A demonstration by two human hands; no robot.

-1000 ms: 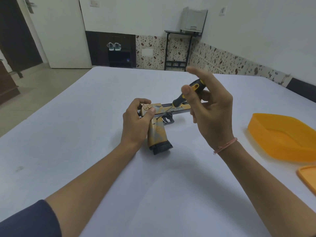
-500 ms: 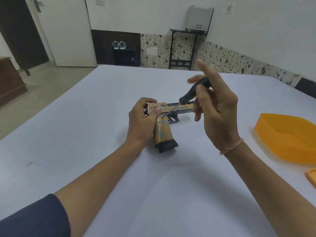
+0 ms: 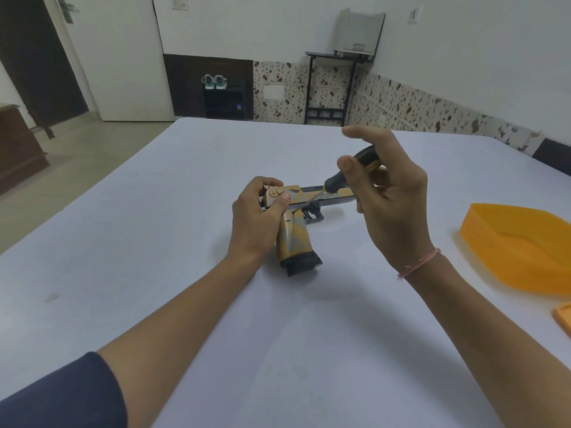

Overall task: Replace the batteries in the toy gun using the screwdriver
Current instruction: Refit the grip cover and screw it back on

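On the counter (image 3: 185,273) the toy gun (image 3: 296,237) lies on its side, grip toward the person, with the left hand (image 3: 256,217) fingers clenched round its rear end, pinning it down. Right hand (image 3: 392,196), above the gun's barrel, pinches the screwdriver (image 3: 333,181) handle with thumb and fingers, index lifted clear, tip at the top of the gun's grip, presumably on the cover screw. Suggest: get the shaft squarer to the screw and push down while turning, or the tip cams out; orange tray (image 3: 525,248) right of the gun could hold the screw.
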